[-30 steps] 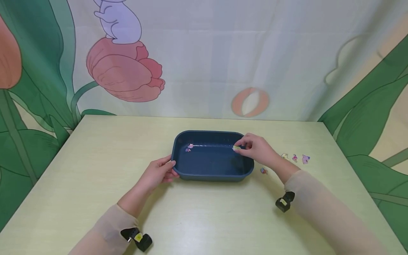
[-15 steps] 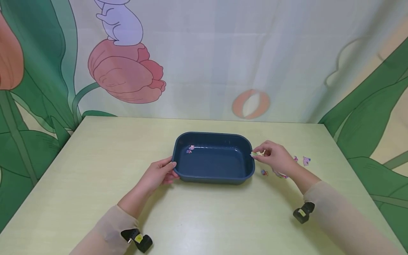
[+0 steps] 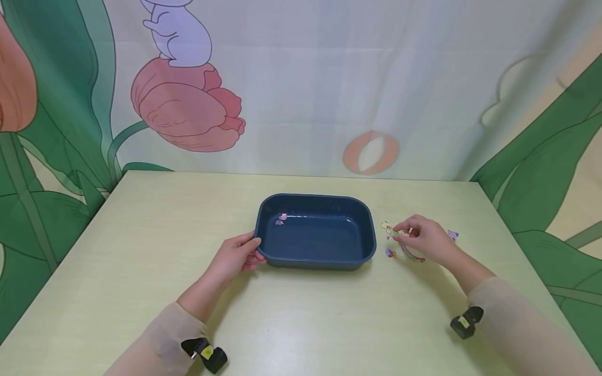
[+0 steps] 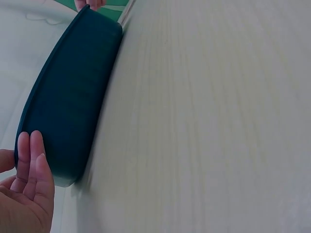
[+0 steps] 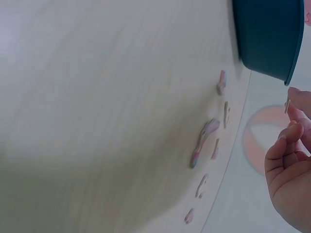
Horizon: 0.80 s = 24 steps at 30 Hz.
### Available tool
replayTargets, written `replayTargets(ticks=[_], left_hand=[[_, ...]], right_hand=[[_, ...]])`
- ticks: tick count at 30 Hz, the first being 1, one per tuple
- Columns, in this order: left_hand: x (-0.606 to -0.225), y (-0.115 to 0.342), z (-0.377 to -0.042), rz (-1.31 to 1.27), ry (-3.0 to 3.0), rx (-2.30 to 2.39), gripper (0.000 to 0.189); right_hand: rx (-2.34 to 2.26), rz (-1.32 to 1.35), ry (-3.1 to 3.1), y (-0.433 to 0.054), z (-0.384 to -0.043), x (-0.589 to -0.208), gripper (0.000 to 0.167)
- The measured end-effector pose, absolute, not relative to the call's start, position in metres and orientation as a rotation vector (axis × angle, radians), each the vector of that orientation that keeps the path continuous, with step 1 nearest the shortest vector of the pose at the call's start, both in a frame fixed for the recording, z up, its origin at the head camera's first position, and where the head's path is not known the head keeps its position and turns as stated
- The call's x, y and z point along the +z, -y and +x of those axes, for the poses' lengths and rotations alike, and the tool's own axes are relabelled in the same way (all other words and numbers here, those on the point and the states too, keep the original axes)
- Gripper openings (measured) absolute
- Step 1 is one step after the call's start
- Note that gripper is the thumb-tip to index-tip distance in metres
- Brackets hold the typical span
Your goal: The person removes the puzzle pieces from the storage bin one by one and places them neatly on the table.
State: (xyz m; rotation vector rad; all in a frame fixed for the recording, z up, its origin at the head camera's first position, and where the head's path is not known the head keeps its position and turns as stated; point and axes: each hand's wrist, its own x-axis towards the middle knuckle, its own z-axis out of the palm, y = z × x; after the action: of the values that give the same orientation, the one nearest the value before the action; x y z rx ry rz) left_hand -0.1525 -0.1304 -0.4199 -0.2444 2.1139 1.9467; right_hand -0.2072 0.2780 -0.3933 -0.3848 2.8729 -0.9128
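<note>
A dark blue rectangular tray [image 3: 315,257] with rounded corners stands on the table. My left hand [image 3: 235,253] grips its left front corner, thumb over the rim and fingers against the outer wall [image 4: 68,97]. To the right of the tray, my right hand [image 3: 425,240] pinches a small flat greenish cut-out [image 5: 287,106] between thumb and forefinger, above the table. Inside the tray, two small pink-purple cut-outs [image 3: 281,216] stick at the back left. Under and around the right hand lie a pale cut-out [image 3: 386,228], a blue-red one [image 3: 390,253] and a long curved one [image 3: 414,256].
A purple cut-out [image 3: 453,235] lies beyond the right hand, partly covered by it. More small cut-outs [image 5: 201,185] show in a loose group in the right wrist view. A printed curtain [image 3: 291,104] hangs behind the table's back edge.
My right hand has moved from over the tray's right side out past the rim to the right, still pinching the greenish cut-out. My left hand keeps its grip on the tray.
</note>
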Motion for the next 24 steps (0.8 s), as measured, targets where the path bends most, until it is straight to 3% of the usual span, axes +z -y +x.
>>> replayTargets(ticks=[24], left_hand=[[-0.421,0.135,-0.154,-0.228,-2.031,1.906,0.052]], right_hand=[[-0.881,-0.276,-2.871,-0.321,-0.202,-0.407,0.029]])
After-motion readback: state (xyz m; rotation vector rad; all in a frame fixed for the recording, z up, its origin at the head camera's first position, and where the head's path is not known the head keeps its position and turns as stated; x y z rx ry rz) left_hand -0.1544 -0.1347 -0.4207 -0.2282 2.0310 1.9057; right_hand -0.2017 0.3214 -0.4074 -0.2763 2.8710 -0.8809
